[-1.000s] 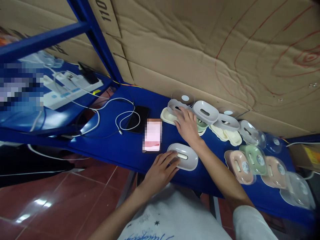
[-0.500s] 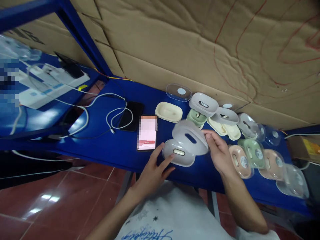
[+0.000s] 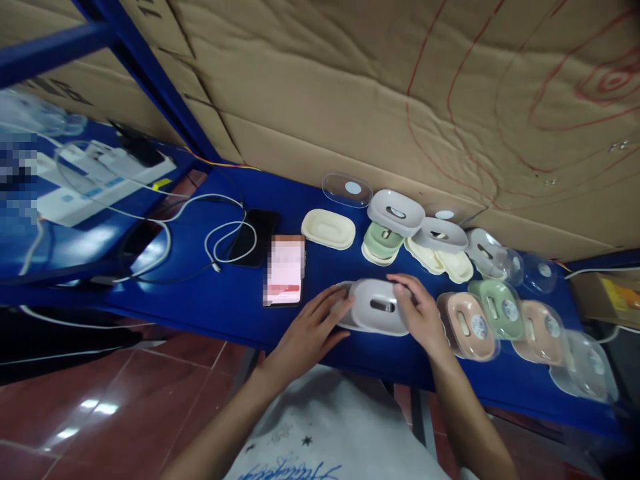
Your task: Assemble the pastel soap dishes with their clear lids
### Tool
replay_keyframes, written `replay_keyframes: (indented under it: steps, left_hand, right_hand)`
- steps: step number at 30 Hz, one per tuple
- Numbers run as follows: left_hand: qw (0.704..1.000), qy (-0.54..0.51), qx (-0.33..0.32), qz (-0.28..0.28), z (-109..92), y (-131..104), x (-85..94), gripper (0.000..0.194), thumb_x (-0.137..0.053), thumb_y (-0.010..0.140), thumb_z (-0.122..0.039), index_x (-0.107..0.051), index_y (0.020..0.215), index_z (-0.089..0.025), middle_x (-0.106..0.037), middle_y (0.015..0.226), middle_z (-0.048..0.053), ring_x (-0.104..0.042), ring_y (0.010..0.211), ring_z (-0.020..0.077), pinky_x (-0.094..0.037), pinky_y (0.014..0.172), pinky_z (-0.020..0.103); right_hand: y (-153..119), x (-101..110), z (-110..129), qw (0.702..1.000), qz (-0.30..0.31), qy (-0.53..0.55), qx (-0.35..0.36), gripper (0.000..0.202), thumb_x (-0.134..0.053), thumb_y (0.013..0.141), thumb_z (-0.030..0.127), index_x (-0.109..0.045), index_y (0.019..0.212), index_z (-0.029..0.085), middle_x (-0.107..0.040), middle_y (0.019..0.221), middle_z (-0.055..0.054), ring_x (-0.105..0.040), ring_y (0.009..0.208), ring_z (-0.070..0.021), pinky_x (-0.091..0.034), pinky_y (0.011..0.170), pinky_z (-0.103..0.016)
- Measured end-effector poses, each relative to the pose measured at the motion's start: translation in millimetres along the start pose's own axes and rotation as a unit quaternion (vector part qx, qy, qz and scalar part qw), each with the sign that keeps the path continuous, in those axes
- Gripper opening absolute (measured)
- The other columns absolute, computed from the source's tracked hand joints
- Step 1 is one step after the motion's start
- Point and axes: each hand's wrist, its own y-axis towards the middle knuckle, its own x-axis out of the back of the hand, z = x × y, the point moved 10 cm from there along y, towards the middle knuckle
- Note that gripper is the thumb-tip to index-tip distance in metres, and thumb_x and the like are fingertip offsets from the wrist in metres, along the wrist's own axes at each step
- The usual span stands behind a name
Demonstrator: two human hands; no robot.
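Note:
In front of me are two grey oval plastic pieces that look like soap-dish parts. The upper grey tray (image 3: 381, 293), with a long slot in its middle, lies flat over most of the lower grey tray (image 3: 344, 293). My right hand (image 3: 419, 313) grips the upper tray's right end, thumb on top. Over the left end of the lower tray rests my left hand (image 3: 313, 320), its fingers curved around the rim and one fingertip reaching the upper tray. Where the two pieces overlap, the lower one's slot is hidden.
A lit phone (image 3: 284, 270) and a dark phone (image 3: 253, 237) with a white cable lie left. Behind are a cream tray (image 3: 327, 228), a clear lid (image 3: 345, 190) and stacked grey trays (image 3: 397, 210). Peach dishes (image 3: 470, 325) and a green dish (image 3: 495, 308) stand right.
My right hand has brought the tilted upper tray down and left, so it now lies level over the lower one. The left hand's fingers have closed in around the lower tray's end.

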Motion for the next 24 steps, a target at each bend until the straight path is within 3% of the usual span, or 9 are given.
replay_keyframes:
  steps: [3,9,13,15,19,22,24]
  left_hand:
    - [0.999,0.032,-0.017,0.000,-2.2,-3.9,-3.0,0.069,-0.066,0.105,-0.029,-0.034,0.167,-0.027,-0.057,0.160,0.011,-0.044,0.157,0.0321,-0.053,0.121,0.056]
    - [0.997,0.040,-0.047,-0.039,-7.7,-18.4,2.5,0.036,-0.064,0.106,-0.020,-0.062,0.142,-0.022,-0.063,0.152,0.010,-0.047,0.154,0.0304,-0.054,0.121,0.055]
    - [0.997,0.014,-0.042,-0.061,-10.6,-25.7,6.3,0.035,-0.062,0.104,-0.014,-0.061,0.138,-0.019,-0.061,0.151,0.013,-0.047,0.154,0.0318,-0.055,0.120,0.057]
    - [0.998,-0.004,-0.035,-0.061,-10.0,-27.2,6.1,0.035,-0.062,0.103,-0.014,-0.060,0.137,-0.020,-0.060,0.151,0.014,-0.046,0.155,0.0322,-0.057,0.118,0.057]
    - [0.998,-0.016,-0.043,-0.042,-8.8,-25.7,0.9,0.029,-0.064,0.105,-0.022,-0.060,0.133,-0.020,-0.060,0.150,0.013,-0.045,0.155,0.0325,-0.058,0.118,0.055]
    - [0.998,-0.016,-0.054,-0.033,-7.9,-24.0,-2.1,0.026,-0.064,0.106,-0.023,-0.060,0.131,-0.019,-0.058,0.152,0.014,-0.042,0.157,0.0325,-0.057,0.119,0.054]
    - [0.997,-0.018,-0.061,-0.032,-8.9,-24.9,-2.5,0.027,-0.064,0.106,-0.022,-0.060,0.132,-0.019,-0.058,0.153,0.015,-0.041,0.158,0.0325,-0.056,0.120,0.053]
  right_hand:
    - [1.0,23.1,-14.5,0.998,-0.039,-0.052,-0.006,0.038,-0.052,0.107,0.051,-0.076,0.119,0.024,-0.076,0.123,-0.009,-0.070,0.118,-0.0250,-0.053,0.106,-0.041]
    - [6.6,63.2,-36.7,0.975,-0.132,-0.177,-0.015,0.051,-0.043,0.109,0.055,-0.075,0.121,0.017,-0.078,0.121,-0.015,-0.072,0.113,-0.0299,-0.055,0.101,-0.045]
    - [5.6,67.8,-35.8,0.958,-0.149,-0.245,0.019,0.049,-0.041,0.110,0.050,-0.075,0.122,0.016,-0.078,0.121,-0.017,-0.073,0.112,-0.0308,-0.055,0.101,-0.046]
    - [6.2,64.3,-21.9,0.939,-0.153,-0.304,0.047,0.046,-0.042,0.111,0.046,-0.075,0.122,0.016,-0.078,0.120,-0.017,-0.073,0.111,-0.0312,-0.054,0.102,-0.047]
    - [30.1,42.0,50.8,0.899,-0.187,-0.356,0.172,0.037,-0.044,0.111,0.035,-0.073,0.126,0.017,-0.077,0.123,-0.015,-0.070,0.119,-0.0295,-0.050,0.109,-0.048]
    - [80.3,-9.3,106.9,0.891,-0.107,-0.339,0.282,0.039,-0.041,0.112,0.028,-0.063,0.143,0.019,-0.068,0.146,-0.013,-0.058,0.140,-0.0262,-0.043,0.119,-0.047]
    - [122.7,-46.1,120.2,0.882,-0.049,-0.373,0.283,0.046,-0.042,0.110,0.024,-0.054,0.153,0.018,-0.059,0.156,-0.015,-0.051,0.146,-0.0288,-0.037,0.122,-0.052]
